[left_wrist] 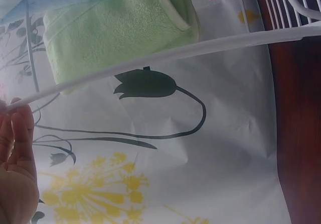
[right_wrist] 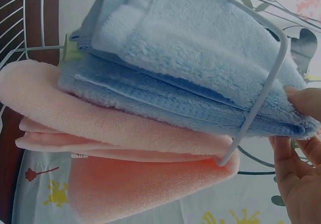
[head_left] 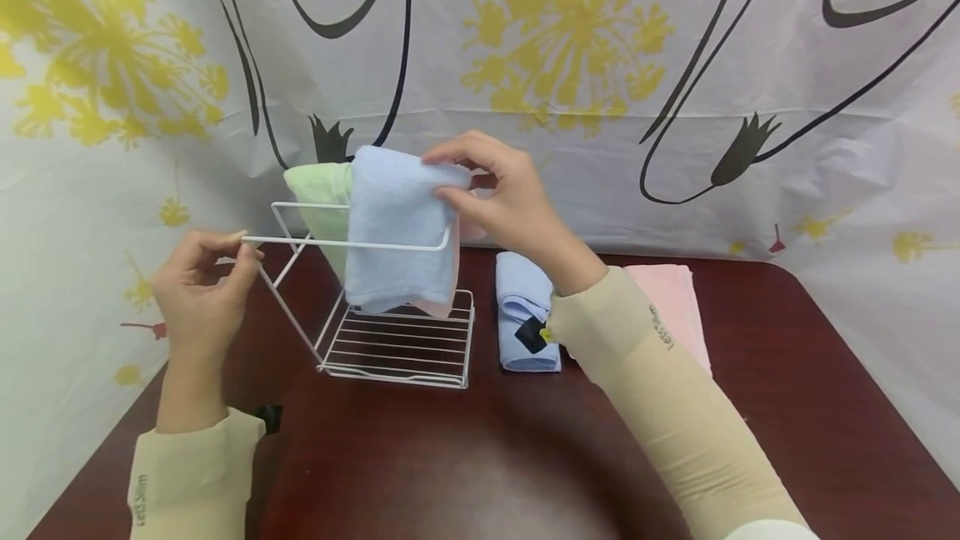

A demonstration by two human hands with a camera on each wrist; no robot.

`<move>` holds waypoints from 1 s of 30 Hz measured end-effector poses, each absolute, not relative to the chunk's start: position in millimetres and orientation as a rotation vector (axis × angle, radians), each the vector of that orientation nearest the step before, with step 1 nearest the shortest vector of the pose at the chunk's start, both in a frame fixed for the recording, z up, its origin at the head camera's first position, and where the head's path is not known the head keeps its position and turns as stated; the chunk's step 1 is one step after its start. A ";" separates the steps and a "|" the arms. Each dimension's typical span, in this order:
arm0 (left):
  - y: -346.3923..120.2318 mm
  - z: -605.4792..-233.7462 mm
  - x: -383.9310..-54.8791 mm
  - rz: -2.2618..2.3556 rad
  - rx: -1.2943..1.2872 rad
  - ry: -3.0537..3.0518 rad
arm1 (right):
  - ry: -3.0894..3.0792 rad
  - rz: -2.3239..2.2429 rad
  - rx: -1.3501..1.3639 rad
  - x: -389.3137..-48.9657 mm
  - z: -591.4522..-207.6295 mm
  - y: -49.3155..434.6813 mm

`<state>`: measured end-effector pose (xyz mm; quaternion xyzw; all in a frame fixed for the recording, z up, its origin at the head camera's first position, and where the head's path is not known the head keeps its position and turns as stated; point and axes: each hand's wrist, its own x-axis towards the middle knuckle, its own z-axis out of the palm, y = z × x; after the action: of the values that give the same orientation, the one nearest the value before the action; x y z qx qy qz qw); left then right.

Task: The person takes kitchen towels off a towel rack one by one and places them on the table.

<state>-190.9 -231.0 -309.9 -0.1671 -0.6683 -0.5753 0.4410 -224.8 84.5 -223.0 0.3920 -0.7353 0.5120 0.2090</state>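
My left hand (head_left: 202, 290) pinches the near left corner of a white wire rack (head_left: 345, 243) between thumb and fingers. In the head view my right hand (head_left: 498, 186) grips the upper right corner of a folded light blue towel (head_left: 397, 215), which hangs over the rack's raised top rail. A light green towel (head_left: 318, 186) hangs to its left, partly hidden by the blue one. Beside the blue towel, a folded pink towel (right_wrist: 115, 128) also hangs on the rack, seen mostly in the right wrist view. The rack's slatted base rests on the table.
Right of the rack, a folded blue towel (head_left: 521, 277) lies on the dark red-brown table (head_left: 450, 457). Further right is a pink towel (head_left: 663, 282), partly covered by my right sleeve. A white flower-patterned sheet (head_left: 450, 65) hangs behind the table.
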 end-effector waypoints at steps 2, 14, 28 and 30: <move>-230.8 -309.1 -190.7 -1.430 -0.418 -1.661 | -2.019 1.431 1.086 -223.0 -222.7 86.1; -230.4 -303.9 -189.1 -1.482 -0.437 -1.646 | -1.752 1.459 1.076 -220.3 -215.3 97.9; -228.6 -308.0 -187.9 -1.528 -0.443 -1.615 | -1.634 1.549 1.061 -211.1 -214.4 122.0; -228.1 -308.5 -188.1 -1.540 -0.443 -1.603 | -1.622 1.560 1.047 -208.5 -215.6 124.1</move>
<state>-188.1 -228.1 -308.5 -0.1771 -0.6405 -0.6155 0.4237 -208.5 124.1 -215.6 0.3992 -0.6182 0.5946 0.3241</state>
